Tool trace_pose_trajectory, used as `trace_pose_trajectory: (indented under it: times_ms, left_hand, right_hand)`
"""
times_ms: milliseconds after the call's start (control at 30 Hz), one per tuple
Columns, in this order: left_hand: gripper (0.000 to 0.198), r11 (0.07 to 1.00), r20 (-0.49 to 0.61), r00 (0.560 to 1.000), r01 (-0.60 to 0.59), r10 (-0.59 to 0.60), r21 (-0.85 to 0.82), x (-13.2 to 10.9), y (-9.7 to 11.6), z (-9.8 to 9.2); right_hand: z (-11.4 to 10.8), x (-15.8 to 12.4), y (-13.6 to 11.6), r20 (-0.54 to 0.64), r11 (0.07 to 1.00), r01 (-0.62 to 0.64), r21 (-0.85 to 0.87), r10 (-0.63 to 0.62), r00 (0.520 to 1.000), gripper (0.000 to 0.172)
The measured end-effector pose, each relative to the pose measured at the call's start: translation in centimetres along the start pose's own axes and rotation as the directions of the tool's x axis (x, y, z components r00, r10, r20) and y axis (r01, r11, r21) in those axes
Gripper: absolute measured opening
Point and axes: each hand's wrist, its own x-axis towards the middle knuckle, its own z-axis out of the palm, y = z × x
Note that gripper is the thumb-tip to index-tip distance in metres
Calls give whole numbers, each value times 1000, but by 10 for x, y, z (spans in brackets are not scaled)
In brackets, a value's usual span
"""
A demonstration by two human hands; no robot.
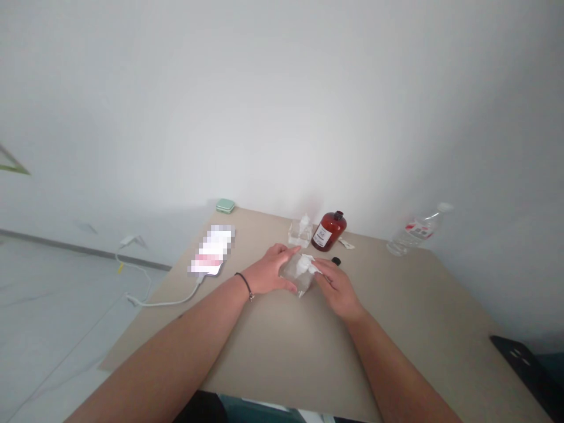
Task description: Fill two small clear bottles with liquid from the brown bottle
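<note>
White tissue [305, 265] is being worked against a small clear container [294, 282], which is being held low over the desk [273, 346], or resting on it; which cannot be told. The left hand [269, 275] is being wrapped around the container's left side, thumb on the near wall and fingers curled over the far edge, so it is clamped on the container. That grip is judged to be steadying a light, slippery vessel while pressure is being applied from the other side. The right hand [338, 289] is being laid against the tissue with its fingers [324, 271] drawn together. Whether the tissue is being pinched or merely pressed cannot be told, since the fingertips are being hidden by the wad.

Just behind the hands, a second clear glass [301, 234] is being stood with more tissue in it, and a brown bottle [329, 231] is standing upright just beside it. A small black cap [336, 261] is lying near the right hand's fingertips, the closest thing to be knocked. A plastic water bottle [416, 230] is lying on its side, well apart to the right. To the left, a phone [211, 251] is being charged through a white cable [163, 302] trailing off the desk edge, and a green case [225, 205] is sitting at the far corner. Nothing is being interposed between the two hands.
</note>
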Motion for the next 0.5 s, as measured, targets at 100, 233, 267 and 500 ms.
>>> trace_pose_trajectory:
  times_ms: [100,233,267,500]
  left_hand:
    - [108,998,24,998,53,-52,-42,-4,6,3]
    - [118,995,-15,998,58,-59,-78,-9,17,17]
    - [117,995,-54,996,63,-67,-78,-9,20,21]
    - [100,993,43,999,7,-2,-120,-5,23,27]
  right_hand:
    - [0,-6,-4,-63,997,-22,-76,17,998,31]
    - [1,-6,-14,-47,988,-78,-137,72,996,33]
    - [1,-4,-16,-37,987,-95,-129,91,995,34]
    - [-1,12,-20,102,978,-125,167,109,989,35]
